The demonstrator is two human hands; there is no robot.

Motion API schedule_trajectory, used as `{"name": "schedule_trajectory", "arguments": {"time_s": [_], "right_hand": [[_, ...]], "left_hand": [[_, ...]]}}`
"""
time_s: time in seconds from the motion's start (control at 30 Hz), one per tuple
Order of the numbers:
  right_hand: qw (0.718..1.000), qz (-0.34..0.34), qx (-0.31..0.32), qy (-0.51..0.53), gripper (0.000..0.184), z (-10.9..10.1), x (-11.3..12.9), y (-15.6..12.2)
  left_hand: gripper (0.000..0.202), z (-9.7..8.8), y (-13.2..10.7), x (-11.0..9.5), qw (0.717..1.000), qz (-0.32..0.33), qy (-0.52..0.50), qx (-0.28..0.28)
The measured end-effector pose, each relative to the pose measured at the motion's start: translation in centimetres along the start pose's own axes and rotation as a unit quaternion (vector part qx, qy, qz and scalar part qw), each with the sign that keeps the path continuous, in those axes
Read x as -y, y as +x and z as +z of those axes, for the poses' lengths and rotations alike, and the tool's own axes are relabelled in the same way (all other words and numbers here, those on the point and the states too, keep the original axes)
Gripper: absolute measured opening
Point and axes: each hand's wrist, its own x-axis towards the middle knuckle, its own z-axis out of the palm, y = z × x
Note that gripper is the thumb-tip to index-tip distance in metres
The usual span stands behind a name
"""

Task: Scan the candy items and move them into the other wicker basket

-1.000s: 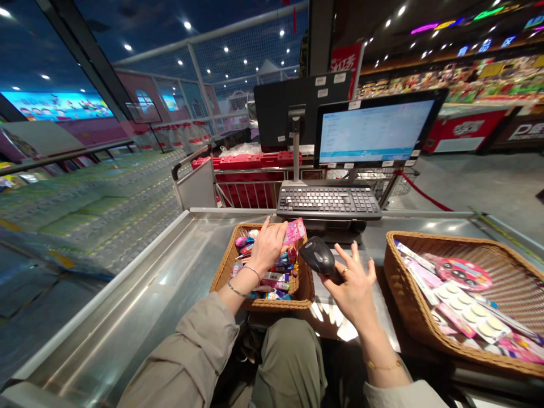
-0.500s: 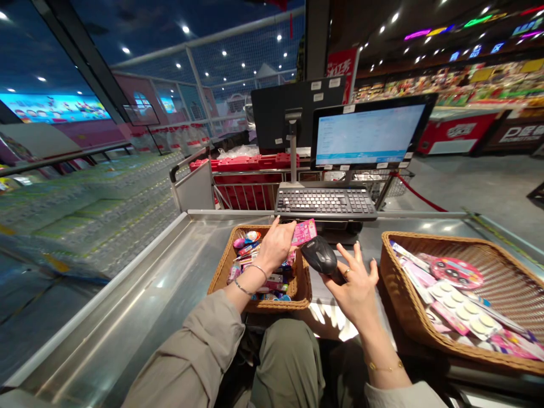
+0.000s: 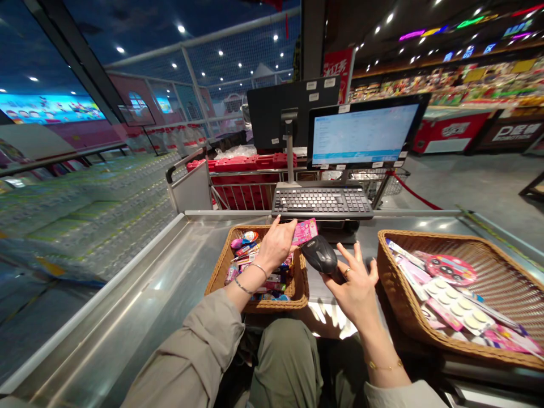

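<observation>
My left hand point(image 3: 276, 246) pinches a small pink packet point(image 3: 306, 230) and holds it up over the right rim of a small wicker basket point(image 3: 221, 271) full of colourful small packets. My right hand point(image 3: 355, 286) grips a black handheld barcode scanner point(image 3: 319, 254), with several fingers spread out; the scanner head sits right below the pink packet.
A larger wicker basket point(image 3: 399, 309) with pink blister cards lies on the right of the steel counter point(image 3: 140, 306). Behind stand a keyboard point(image 3: 322, 201), a lit screen point(image 3: 365, 133), a dark monitor back point(image 3: 272, 107) and a red shopping cart point(image 3: 242, 181).
My left hand lifted the pink packet out of the small basket and carried it right, up to the scanner head. The right hand barely shifted.
</observation>
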Motion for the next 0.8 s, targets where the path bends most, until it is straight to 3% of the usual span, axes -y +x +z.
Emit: {"name": "schedule_trajectory", "arguments": {"time_s": [0.8], "right_hand": [[1.0, -0.001, 0.011, -0.004, 0.021, -0.09, -0.1, -0.2]], "left_hand": [[0.082, 0.11, 0.41, -0.18, 1.0, -0.002, 0.014, -0.018]]}}
